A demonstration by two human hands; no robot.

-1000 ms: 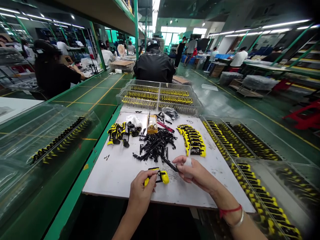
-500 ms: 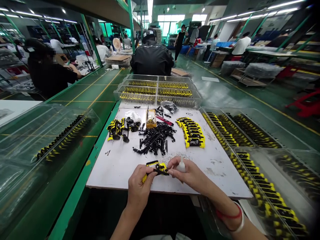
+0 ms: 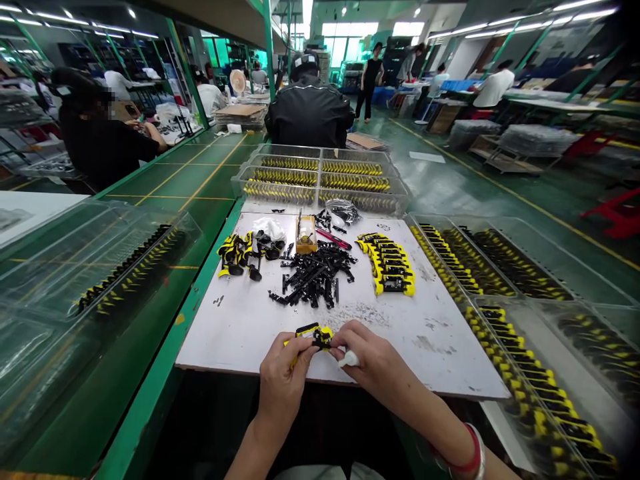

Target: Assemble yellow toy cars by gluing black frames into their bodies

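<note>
My left hand (image 3: 286, 360) grips a yellow-and-black plastic part (image 3: 315, 333) by its left end, just above the front of the white board (image 3: 225, 333). At the part's right end, the fingers of my right hand (image 3: 367, 353) are pinched together and touch it. A small white bottle with a narrow tip (image 3: 349, 359) is tucked in my right hand, its tip pointing down to the left. Whether the right fingertips also hold a small piece is hidden. Beyond my hands lies a heap of black plastic pieces (image 3: 320, 273).
A row of yellow-and-black parts (image 3: 390, 263) lies at right, loose ones (image 3: 235, 250) at left. Behind the heap stand a small yellowish box (image 3: 306, 245) and a red pen-like tool (image 3: 334, 239). Clear trays of parts (image 3: 320, 175) surround the board. A person in black (image 3: 310, 110) sits ahead.
The white bottle has swung from tip-up to tip-down in my right hand, which has turned over slightly. My left hand keeps its hold on the part. The whole view has shifted a little.
</note>
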